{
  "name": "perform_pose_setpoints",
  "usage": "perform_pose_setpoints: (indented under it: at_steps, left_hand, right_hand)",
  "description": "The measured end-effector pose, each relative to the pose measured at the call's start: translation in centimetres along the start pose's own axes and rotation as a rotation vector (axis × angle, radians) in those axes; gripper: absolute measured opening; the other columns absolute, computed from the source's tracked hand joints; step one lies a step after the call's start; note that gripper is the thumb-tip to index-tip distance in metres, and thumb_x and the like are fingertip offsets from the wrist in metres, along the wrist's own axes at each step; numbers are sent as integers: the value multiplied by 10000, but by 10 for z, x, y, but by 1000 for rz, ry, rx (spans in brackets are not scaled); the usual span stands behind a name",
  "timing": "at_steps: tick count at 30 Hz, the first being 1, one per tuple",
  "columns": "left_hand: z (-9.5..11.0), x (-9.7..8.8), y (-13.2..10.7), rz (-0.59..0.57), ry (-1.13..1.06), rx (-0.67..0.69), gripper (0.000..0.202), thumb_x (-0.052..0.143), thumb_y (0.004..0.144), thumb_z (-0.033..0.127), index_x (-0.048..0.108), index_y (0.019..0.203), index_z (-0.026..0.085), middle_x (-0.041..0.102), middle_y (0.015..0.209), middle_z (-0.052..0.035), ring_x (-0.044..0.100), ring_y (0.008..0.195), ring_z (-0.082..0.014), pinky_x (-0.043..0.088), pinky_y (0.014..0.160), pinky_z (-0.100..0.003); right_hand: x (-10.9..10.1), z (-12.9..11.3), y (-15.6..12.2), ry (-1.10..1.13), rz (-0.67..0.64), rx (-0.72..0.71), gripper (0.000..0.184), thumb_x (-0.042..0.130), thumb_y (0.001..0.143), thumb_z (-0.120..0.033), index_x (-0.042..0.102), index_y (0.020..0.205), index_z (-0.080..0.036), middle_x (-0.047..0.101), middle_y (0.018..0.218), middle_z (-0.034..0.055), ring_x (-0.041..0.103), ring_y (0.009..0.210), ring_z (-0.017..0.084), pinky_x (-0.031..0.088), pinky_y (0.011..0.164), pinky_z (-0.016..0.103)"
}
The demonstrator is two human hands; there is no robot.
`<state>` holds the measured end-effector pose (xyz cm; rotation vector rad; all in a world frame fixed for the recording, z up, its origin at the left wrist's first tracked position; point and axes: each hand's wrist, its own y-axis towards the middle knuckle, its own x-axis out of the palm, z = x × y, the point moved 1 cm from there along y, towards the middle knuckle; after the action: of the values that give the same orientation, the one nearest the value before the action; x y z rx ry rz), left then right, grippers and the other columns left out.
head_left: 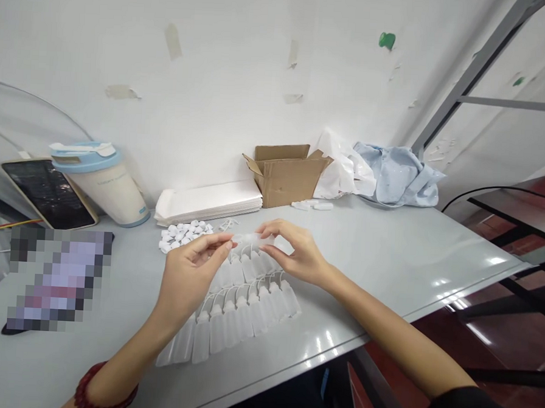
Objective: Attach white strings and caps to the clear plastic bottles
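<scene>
Above the rows of bottles, my right hand (295, 248) pinches a small translucent plastic bottle (251, 239) between thumb and fingers, its shape blurred. My left hand (196, 264) is closed in a pinch at the other end of this bottle; the small part between its fingertips is too faint to make out. Below both hands lie several translucent squeeze bottles (232, 327) in two rows, thin white curved tubes or straps at their necks. A heap of small white caps (184, 233) lies just beyond my left hand, with a few thin white pieces (229, 225) beside it.
A stack of white envelopes or sheets (211, 204), an open cardboard box (294, 181), white plastic wrap (343, 165) and a light blue cloth (397, 174) line the wall. A cup (109, 186), a phone (49, 192) and a pixelated item (62, 284) are on the left.
</scene>
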<state>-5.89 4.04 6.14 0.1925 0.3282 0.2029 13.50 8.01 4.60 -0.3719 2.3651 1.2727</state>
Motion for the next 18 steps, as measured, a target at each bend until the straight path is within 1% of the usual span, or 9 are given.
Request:
perform_pose_setpoints:
  at_steps: [6,10,18]
  left_hand:
    - [2,1,-2,21,-16,6,160,713,725,318,734,841,211,749,831,-11,693,826,-177,569,771,-250]
    - [2,2,-3,15,-1,2,170,712,727,326,733,852,214,749,847,-15,690,838,-183,567,770,-258]
    - [4,4,-6,-35,85,101,147,686,751,348,720,816,220,731,828,-7,668,793,-175,548,715,-256]
  right_hand:
    - [0,2,-2,-16,-10,5,86,547,868,-144,542,947,-178,644,963,92,610,879,167,520,726,312]
    - [1,1,-2,-9,-18,8,97,556,866,-145,543,957,-175,647,960,93,611,871,163,523,728,309]
    - [2,0,-3,-14,-24,9,112,559,863,-143,546,970,-172,648,959,94,608,867,163,525,728,311]
